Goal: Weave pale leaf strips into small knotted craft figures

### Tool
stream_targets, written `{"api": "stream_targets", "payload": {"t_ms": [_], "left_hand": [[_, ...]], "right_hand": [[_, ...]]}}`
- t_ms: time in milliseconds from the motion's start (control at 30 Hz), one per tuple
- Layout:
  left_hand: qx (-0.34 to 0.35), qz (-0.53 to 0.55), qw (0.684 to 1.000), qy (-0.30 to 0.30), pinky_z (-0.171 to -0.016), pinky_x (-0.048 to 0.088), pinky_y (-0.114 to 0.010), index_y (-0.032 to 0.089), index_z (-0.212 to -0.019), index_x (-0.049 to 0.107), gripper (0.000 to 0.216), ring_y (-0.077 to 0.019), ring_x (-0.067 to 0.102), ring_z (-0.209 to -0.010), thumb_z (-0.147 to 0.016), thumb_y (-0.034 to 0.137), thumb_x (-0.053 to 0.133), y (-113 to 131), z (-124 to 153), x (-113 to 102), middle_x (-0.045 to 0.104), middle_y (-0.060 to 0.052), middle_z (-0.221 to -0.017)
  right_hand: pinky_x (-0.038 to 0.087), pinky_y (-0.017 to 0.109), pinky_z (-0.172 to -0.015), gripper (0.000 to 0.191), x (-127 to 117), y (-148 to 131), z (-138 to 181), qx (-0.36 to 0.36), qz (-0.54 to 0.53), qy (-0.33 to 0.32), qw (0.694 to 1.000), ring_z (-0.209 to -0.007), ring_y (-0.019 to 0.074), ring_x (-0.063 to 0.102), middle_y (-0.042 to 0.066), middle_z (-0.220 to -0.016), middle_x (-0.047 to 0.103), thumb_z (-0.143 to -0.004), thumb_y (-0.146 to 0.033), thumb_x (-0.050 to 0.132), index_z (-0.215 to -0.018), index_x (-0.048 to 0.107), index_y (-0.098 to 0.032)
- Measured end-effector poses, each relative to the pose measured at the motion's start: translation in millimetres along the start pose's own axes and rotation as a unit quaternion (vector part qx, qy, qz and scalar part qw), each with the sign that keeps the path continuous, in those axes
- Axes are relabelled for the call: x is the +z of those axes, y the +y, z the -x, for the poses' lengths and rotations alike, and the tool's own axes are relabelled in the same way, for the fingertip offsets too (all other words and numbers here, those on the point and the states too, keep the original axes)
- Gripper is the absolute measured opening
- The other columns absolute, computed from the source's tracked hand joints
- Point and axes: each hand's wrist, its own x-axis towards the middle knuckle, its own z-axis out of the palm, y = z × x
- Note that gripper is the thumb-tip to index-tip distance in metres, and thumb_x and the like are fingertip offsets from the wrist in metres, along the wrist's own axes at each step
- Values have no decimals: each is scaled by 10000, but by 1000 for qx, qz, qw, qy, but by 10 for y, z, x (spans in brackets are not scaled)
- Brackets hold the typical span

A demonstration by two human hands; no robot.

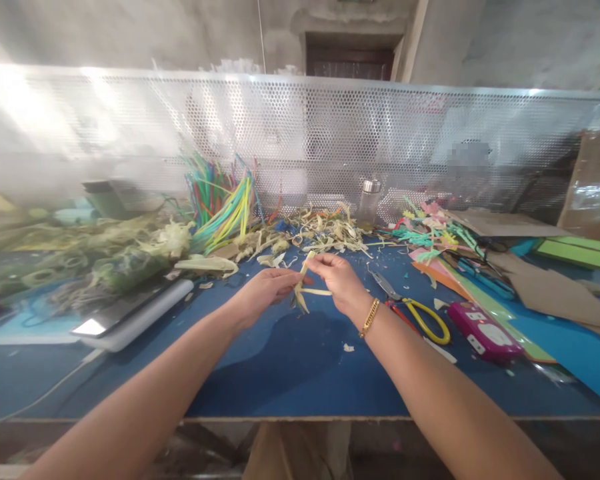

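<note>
Over the middle of the blue tabletop, both hands pinch one pale yellow husk strip. My left hand closes on its middle, fingertips pressed together. At the upper end, the thumb and fingers of my right hand are closed on it, with a gold bracelet at that wrist. Loose ends of the strip hang down and stick out to the right beneath the fingers. Yellow-handled scissors lie right of my right hand, their blades pointing away from me.
Husk scraps pile up behind my hands, beside a bundle of coloured pipe-like stems. A tablet-like device with a cable lies left. A purple device, coloured paper sheets and cardboard lie right. Perforated metal panel stands behind.
</note>
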Motion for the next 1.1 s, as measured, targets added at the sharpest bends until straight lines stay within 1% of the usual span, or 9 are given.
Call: {"api": "stream_targets", "payload": {"t_ms": [133,267,467,600,700,767,900,1000,1100], "left_hand": [[-14,-10,1000,0,-472,143,-254,126,-810,732,364,-80,241,-488,-750,478,663,19,17,-2,373,33,-545],[-6,-21,1000,-11,-481,164,-267,134,-773,727,380,-92,237,-492,-775,503,638,16,30,3,337,39,-522],[39,81,996,-27,-514,267,-229,148,-772,663,279,-88,335,-543,-804,424,645,-21,20,5,395,31,-599],[59,137,989,25,-579,362,-202,149,-814,627,186,-85,456,-614,-806,334,650,-49,-19,12,516,7,-691],[61,150,983,83,-614,404,-199,156,-812,588,133,-85,516,-638,-815,280,634,-46,-44,17,562,1,-720],[64,164,979,107,-625,419,-198,167,-885,591,114,-83,539,-639,-817,252,624,-31,-48,20,574,8,-725],[74,197,971,115,-650,444,-204,198,-1078,593,281,-88,569,-648,-805,249,638,5,-32,25,579,23,-714],[82,201,971,101,-657,449,-205,191,-987,609,244,-85,574,-657,-769,266,689,3,-25,22,588,22,-732],[86,169,978,91,-617,423,-190,191,-927,608,268,-73,555,-643,-710,249,755,-22,-32,15,587,30,-737]], "right_hand": [[383,296,-701,254,-14,-4,-34,21,-43,32,998,-666,118,483,-37,-673,562,-612,-392,769,-643,602,-203],[370,290,-700,252,-36,-39,-43,23,-56,38,997,-708,124,492,-24,-717,579,-619,-396,764,-657,609,-201],[350,272,-648,290,-123,-36,-84,21,-30,58,998,-715,134,522,-6,-754,616,-658,-472,739,-755,653,-212],[389,284,-641,370,-150,-18,-113,20,6,124,992,-742,154,579,31,-869,667,-753,-571,619,-859,648,-217],[422,296,-674,426,-133,-10,-92,-32,94,177,979,-776,168,601,47,-848,669,-811,-625,525,-819,612,-209],[435,297,-691,434,-105,-16,-50,-77,161,161,971,-769,169,601,46,-807,668,-819,-630,525,-795,610,-205],[459,305,-737,278,-41,-30,48,-153,284,53,945,-767,170,615,31,-812,698,-778,-489,664,-798,659,-212],[457,306,-748,112,-17,-23,78,-183,342,18,922,-755,166,619,10,-789,712,-795,-341,672,-783,685,-231],[449,304,-745,115,-12,-25,77,-204,366,12,908,-736,161,618,0,-764,712,-835,-289,630,-753,691,-236]]}}
